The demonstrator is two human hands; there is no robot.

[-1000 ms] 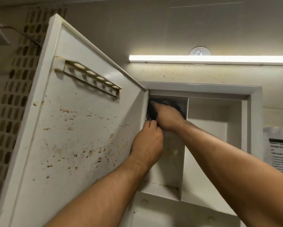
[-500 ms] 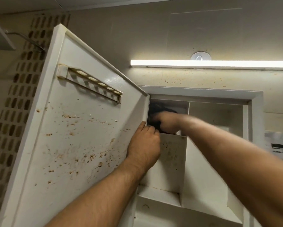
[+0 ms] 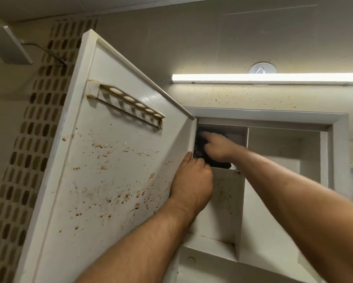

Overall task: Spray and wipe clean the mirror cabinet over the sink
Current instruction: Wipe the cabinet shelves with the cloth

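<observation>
Left hand [image 3: 192, 181] curls its fingers round the open door's [image 3: 114, 164] hinge edge, while right hand [image 3: 219, 148] presses a dark cloth [image 3: 218, 163] into the cabinet's [image 3: 273, 116] top-left corner, its grip too blurred to tell.

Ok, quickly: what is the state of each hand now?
Left hand: grips the edge of the open cabinet door.
Right hand: on a dark cloth inside the cabinet; grip cannot be told.
</observation>
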